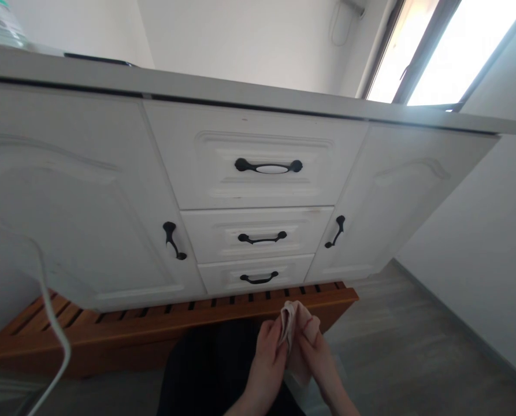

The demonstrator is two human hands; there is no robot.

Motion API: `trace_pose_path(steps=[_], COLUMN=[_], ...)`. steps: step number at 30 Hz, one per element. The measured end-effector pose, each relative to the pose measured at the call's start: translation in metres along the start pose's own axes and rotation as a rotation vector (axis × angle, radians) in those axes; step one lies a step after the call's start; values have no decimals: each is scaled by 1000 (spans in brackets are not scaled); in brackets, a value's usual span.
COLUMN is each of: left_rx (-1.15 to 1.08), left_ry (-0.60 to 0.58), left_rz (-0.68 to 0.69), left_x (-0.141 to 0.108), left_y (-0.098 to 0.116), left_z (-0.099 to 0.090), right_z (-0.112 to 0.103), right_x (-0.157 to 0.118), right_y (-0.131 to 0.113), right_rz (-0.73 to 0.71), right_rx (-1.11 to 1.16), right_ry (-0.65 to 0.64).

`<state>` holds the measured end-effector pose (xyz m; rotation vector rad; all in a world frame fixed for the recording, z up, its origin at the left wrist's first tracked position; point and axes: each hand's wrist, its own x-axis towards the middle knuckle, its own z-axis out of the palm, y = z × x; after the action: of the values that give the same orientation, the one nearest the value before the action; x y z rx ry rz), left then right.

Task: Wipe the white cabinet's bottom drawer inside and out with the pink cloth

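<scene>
A pale pink cloth (301, 316) is bunched between my two hands, low in the view over my lap. My left hand (267, 355) is closed on its left side, where a folded edge stands up. On the other side my right hand (316, 353) grips the cloth, with its fingers partly hidden by the fabric. A loose part of the cloth hangs down between my wrists. Just beyond the hands lies the front edge of a slatted wooden bench (236, 312).
A white cabinet (262, 196) fills the space ahead, with three drawers and a door on each side, all with dark handles. On its top stand a clear container (0, 29) and a dark flat object (97, 58). A white cable (52, 312) hangs at left.
</scene>
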<state>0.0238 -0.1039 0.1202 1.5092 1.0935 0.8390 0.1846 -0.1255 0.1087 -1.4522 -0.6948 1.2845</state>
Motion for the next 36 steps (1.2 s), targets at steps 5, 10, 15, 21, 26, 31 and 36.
trace_pose_path(steps=[5, 10, 15, 21, 26, 31, 36], left_rx=[214, 250, 178, 327, 368, -75, -242], left_ry=[-57, -196, -364, 223, 297, -218, -148], left_rz=[104, 184, 261, 442, 485, 94, -77], left_x=[-15, -20, -11, 41, 64, 37, 16], left_y=[4, 0, 13, 69, 103, 72, 47], left_z=[13, 17, 6, -50, -75, -37, -17], right_z=[36, 29, 14, 7, -7, -6, 4], right_x=[-21, -20, -11, -1, 17, 9, -1], right_y=[-1, 12, 14, -2, 16, 3, -19], right_rz=[-17, 120, 241, 91, -18, -161, -183], right_rx=[572, 598, 708, 652, 355, 140, 8], right_ry=[-152, -149, -60, 66, 210, 143, 195])
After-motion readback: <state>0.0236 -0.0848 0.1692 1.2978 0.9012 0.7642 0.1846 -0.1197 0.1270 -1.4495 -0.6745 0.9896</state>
